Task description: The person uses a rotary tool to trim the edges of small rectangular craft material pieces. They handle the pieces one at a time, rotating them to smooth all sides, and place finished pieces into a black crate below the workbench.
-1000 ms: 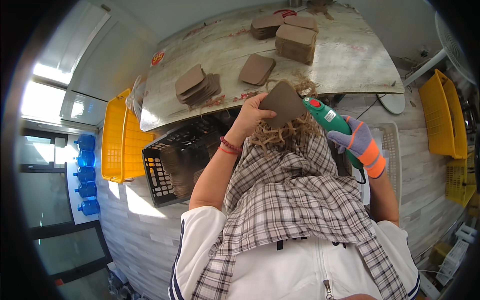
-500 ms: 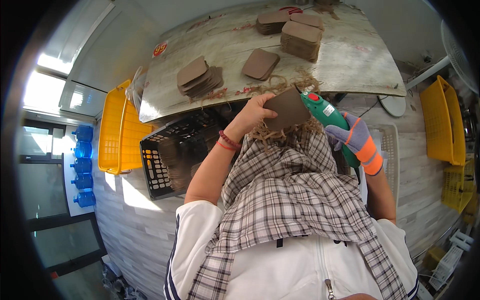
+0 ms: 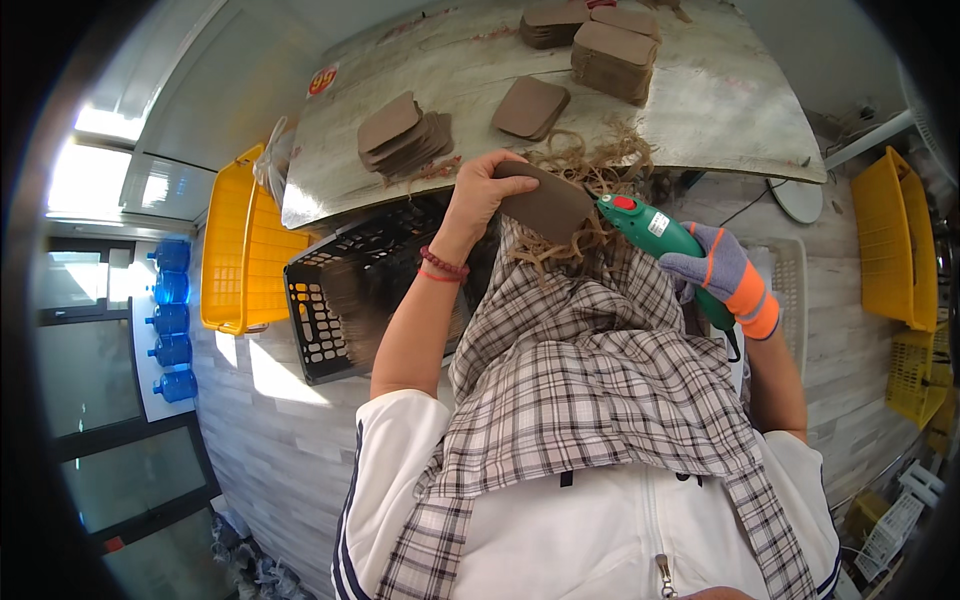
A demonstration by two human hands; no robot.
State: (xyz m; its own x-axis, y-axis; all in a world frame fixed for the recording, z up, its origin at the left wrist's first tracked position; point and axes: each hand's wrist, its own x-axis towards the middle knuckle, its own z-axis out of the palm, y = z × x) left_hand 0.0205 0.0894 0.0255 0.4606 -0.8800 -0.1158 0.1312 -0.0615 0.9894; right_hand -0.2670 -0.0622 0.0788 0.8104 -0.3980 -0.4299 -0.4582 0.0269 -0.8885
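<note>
My bare left hand (image 3: 480, 200) pinches a flat brown pad with rounded corners (image 3: 550, 207) by its left end, thumb on top. The pad is tilted over my lap, just off the table's near edge. In my right hand (image 3: 722, 268), which wears a purple and orange glove, is a green corded electric cutter (image 3: 650, 228) with a red button. Its tip is at the pad's right edge; whether the two touch I cannot tell. Thin curly brown offcuts (image 3: 545, 258) lie on my plaid apron (image 3: 590, 370) beneath the pad.
The table (image 3: 720, 120) bears a leaning pile of pads (image 3: 395, 130), a small stack (image 3: 530, 105), taller stacks (image 3: 612, 62) and more curly offcuts (image 3: 600, 150). A black crate (image 3: 310, 325) with brown pieces stands below left, beside a yellow basket (image 3: 225, 250). A pale basket (image 3: 790, 290) is on the right.
The pad has turned in my left hand and shifted slightly left, showing a different edge to the cutter. My right hand and the cutter have moved slightly right and down.
</note>
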